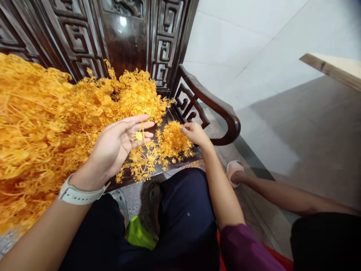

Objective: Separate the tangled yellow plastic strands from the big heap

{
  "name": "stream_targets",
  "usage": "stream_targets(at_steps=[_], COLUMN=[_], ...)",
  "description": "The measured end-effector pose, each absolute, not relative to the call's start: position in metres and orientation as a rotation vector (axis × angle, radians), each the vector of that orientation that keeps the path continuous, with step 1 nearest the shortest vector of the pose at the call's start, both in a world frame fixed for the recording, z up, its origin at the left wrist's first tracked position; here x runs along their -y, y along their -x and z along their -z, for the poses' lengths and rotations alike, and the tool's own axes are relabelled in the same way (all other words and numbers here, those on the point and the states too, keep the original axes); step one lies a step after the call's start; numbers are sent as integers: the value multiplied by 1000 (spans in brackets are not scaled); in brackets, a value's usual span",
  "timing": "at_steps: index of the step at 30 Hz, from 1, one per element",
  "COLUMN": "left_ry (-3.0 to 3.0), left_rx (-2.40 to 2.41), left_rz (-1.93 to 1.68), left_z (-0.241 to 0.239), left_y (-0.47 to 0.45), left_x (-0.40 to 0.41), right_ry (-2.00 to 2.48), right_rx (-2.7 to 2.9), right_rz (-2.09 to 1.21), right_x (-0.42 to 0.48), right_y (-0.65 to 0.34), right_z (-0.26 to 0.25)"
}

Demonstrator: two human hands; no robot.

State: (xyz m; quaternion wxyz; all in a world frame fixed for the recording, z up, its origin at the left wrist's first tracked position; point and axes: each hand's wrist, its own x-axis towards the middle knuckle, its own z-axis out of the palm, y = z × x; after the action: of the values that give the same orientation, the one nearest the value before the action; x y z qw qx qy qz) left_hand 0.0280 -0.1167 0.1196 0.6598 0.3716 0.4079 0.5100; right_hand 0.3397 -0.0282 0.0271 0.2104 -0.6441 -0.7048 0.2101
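- left hand (pixel 115 145) is held open, palm up, fingers spread, above the seat of a dark carved wooden bench (pixel 121 177)
- a thin stem of a dried orange sprig (pixel 143 162) is laid across the left palm and hangs down; whether it is gripped or only resting cannot be told
- right hand (pixel 194 134) is lowered onto a small pile of orange sprigs (pixel 173 141), fingertips bunched at its edge; a pinch is suggested, but what is grasped, if anything, cannot be told
- large heap of dried orange branching sprays (pixel 36 124) is piled at the left of the bench, just beside the left wrist
- the sprig and small pile are located on the bench seat, between the large heap and the armrest (pixel 214 103)
- amount done, as judged: only a small portion is seen lying apart from the heap; the bulk is left in the large heap
- white-strapped watch (pixel 80 195) is worn on the left wrist
- plum sleeve (pixel 242 248) is seen on the right arm
- dark trousers (pixel 183 218) are seen below the hands
- a co-worker's bare leg (pixel 290 197) is seen at the right, its foot in a pink slipper (pixel 234 171)
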Motion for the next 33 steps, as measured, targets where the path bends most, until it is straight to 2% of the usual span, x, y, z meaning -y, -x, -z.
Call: stream_targets(at_steps=[6, 11, 16, 21, 33], left_ry=[-784, -842, -1042, -1160, -1507], left_rx=[-719, -733, -817, -892, -938], left_rz=[-1203, -1251, -1376, -1384, -1377], left_z=[-122, -123, -111, -105, -100], left_y=[-23, -27, -34, -34, -38], left_x=[117, 119, 118, 116, 116], right_ry=[1836, 1337, 926, 911, 827], right_rx=[1813, 1558, 1641, 1625, 1341], right_rz=[-550, -542, -734, -784, -1229], right_x=[22, 65, 115, 112, 106], right_y=[-342, -292, -232, -213, -217], right_z=[-24, -72, -105, -95, -86])
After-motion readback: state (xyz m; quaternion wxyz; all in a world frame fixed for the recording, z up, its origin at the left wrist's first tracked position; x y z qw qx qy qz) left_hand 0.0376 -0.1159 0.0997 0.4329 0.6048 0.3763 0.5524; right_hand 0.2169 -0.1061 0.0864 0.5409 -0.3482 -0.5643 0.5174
